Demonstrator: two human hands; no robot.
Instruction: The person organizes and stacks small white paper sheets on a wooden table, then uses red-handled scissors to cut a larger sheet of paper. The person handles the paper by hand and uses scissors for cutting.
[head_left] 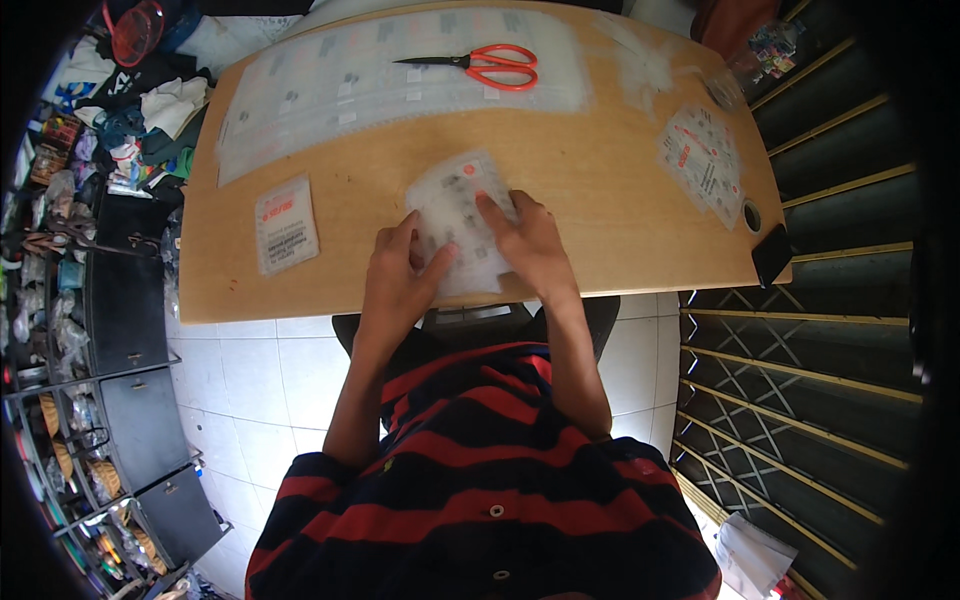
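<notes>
printed plastic stack (pixel 462 215): set near-centre on desk (pixel 370 175) | left hand (pixel 402 264): laid at its left edge, thumb and fingers (pixel 409 228) spread apart | right hand (pixel 526 240): thumb laid on top, fingers partly hidden, clamping cannot be told | second stack (pixel 286 225): placed left | red-handled scissors (pixel 466 61): laid far, on plastic sheets (pixel 300 110)
</notes>
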